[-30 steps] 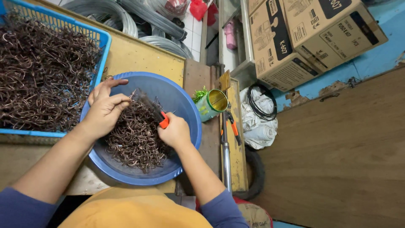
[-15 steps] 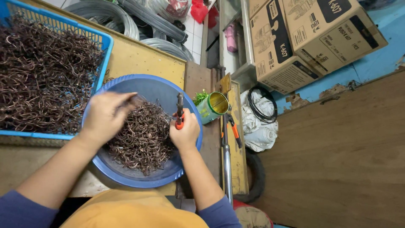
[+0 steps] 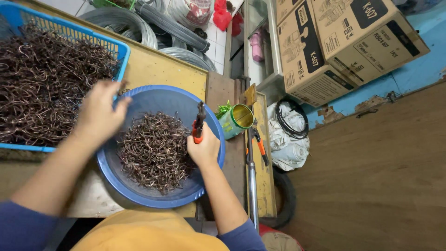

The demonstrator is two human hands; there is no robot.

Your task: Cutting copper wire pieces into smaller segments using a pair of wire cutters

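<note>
A: Look at the left hand (image 3: 100, 114). Was down in the blue bowl (image 3: 211, 123) a moment ago, right next to the other hand. Now up over the bowl's left rim, reaching toward the blue crate (image 3: 120, 49).

B: Open or shut?

A: Hard to say. Blurry, and only the back showing. Fingers spread a little, pointing at the big pile of brown hooks (image 3: 46, 83) in the crate. Cannot tell if anything small sits under the palm.

B: And the right hand (image 3: 204, 149)?

A: Closed tight around the pliers (image 3: 199, 122) with the red grip. Lying low across the pile before, nose toward the left hand. Now standing straight up, nose at the top, over the right side of the bowl.

B: So, hands apart now?

A: Yes. Close together before, well apart now. No hook seen in the pliers' nose.

B: Where are the little hooks?

A: Small pile of hooks (image 3: 155, 148) resting in the middle of the bowl, between the two hands, not touched by either. Much bigger pile in the crate, just beside the bowl on the worktop (image 3: 158, 69).

B: Anything else near?

A: Green tin can (image 3: 237, 122) just past the bowl's right rim. Another tool with orange handles (image 3: 259, 145) beside the can. Cardboard boxes (image 3: 353, 42) farther off.
</note>
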